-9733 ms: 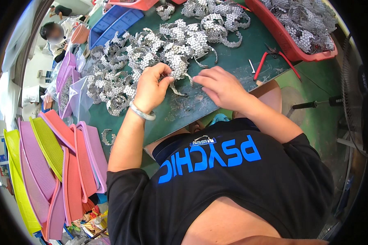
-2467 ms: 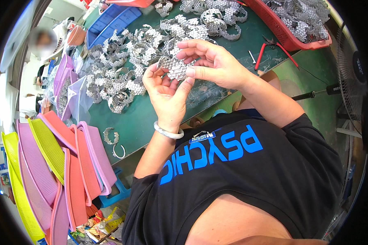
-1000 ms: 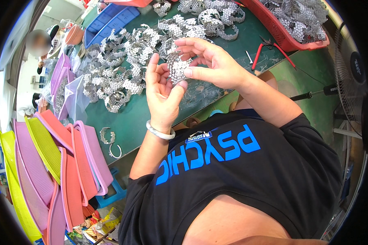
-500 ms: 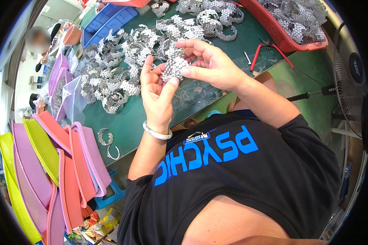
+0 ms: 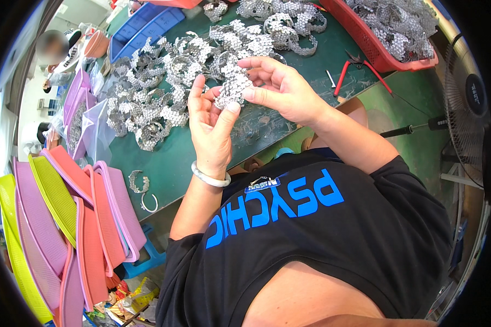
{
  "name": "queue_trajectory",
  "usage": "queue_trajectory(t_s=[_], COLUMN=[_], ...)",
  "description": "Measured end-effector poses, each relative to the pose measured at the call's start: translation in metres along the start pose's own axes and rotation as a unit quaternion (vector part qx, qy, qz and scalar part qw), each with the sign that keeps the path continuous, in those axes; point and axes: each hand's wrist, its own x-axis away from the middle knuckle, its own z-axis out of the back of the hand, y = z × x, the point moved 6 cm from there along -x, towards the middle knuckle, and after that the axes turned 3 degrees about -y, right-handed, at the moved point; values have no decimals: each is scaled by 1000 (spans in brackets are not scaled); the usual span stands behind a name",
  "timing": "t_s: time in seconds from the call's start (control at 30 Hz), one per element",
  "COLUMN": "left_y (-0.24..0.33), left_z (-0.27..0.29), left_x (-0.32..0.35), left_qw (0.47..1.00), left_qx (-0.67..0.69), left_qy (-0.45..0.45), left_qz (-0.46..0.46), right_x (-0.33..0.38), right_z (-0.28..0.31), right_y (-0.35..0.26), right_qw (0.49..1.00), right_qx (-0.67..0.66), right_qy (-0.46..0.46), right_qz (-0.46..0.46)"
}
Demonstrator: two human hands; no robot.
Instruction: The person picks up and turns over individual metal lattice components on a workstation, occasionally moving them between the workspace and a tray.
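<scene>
Between my two hands is a silver metal cuff bracelet [image 5: 233,86] with a scaly, honeycomb-like surface. My left hand [image 5: 213,122] grips its lower end between thumb and fingers, and a pale bangle [image 5: 209,180] circles that wrist. On the bracelet's right side, my right hand [image 5: 281,90] pinches the edge with thumb and fingertips. Just beyond my hands spreads a heap of similar silver bracelets [image 5: 188,60] on the green table [image 5: 256,131]. A single patterned bracelet [image 5: 139,182] and a thin plain cuff [image 5: 149,204] lie apart near the table's left front.
Red-handled pliers [image 5: 360,64] lie right of my hands, near a red basket [image 5: 376,54] full of silver pieces. Blue trays [image 5: 147,30] stand at the back left. Stacked coloured baskets [image 5: 101,218] are at left, a fan [image 5: 466,98] at right. Another person is far left.
The bracelet has tilted slightly in my fingers, so its surface catches more light. Both hands keep their hold almost in place.
</scene>
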Motion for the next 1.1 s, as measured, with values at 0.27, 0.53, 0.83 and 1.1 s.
queue_trajectory(t_s=[0.27,0.53,0.83,1.1], left_y=[1,3,14,17], left_z=[0,0,4,4], left_x=[2,2,3,1], left_qw=[1000,999,975,946], left_qx=[19,-17,-199,-284], left_qy=[-3,37,81,76], left_qz=[-3,-19,-64,-137], right_x=[1,2,13,11], right_z=[1,2,-2,-4], right_y=[1,5,-20,-14], right_qw=[1000,1000,956,969], right_qx=[25,-2,230,181], right_qy=[7,25,97,90], right_qz=[1,-14,155,140])
